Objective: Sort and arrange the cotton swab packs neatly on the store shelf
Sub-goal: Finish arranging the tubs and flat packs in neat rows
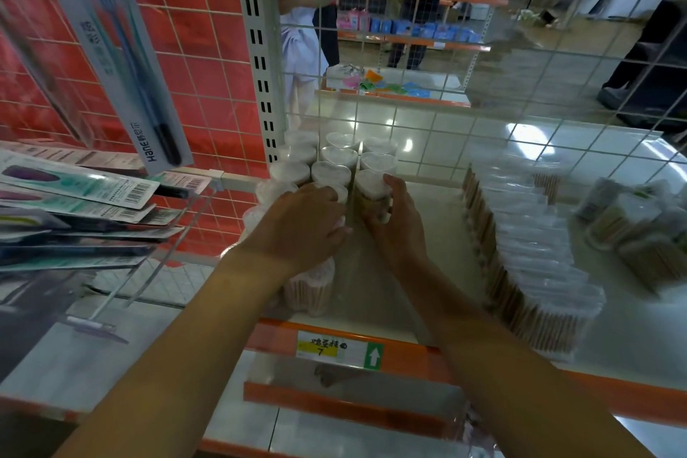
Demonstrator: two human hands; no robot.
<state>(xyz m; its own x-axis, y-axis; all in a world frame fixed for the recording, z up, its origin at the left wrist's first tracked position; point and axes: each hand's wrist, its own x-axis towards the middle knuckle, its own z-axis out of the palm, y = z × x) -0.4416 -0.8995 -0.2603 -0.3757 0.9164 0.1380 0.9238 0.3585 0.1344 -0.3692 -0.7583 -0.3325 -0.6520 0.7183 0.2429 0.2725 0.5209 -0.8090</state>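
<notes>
Several clear heart-shaped cotton swab tubs stand in rows at the back left of the white shelf. My right hand grips the front tub of the right row, thumb on its lid. My left hand lies over the front tubs of the neighbouring row, fingers curled on one tub. A thin clear divider runs between the two hands. Another tub shows under my left wrist.
A long row of flat bagged swab packs fills the shelf's right half, with round tubs beyond it. Toothbrush packs hang on hooks at the left. A wire grid backs the shelf. An orange price rail edges the front.
</notes>
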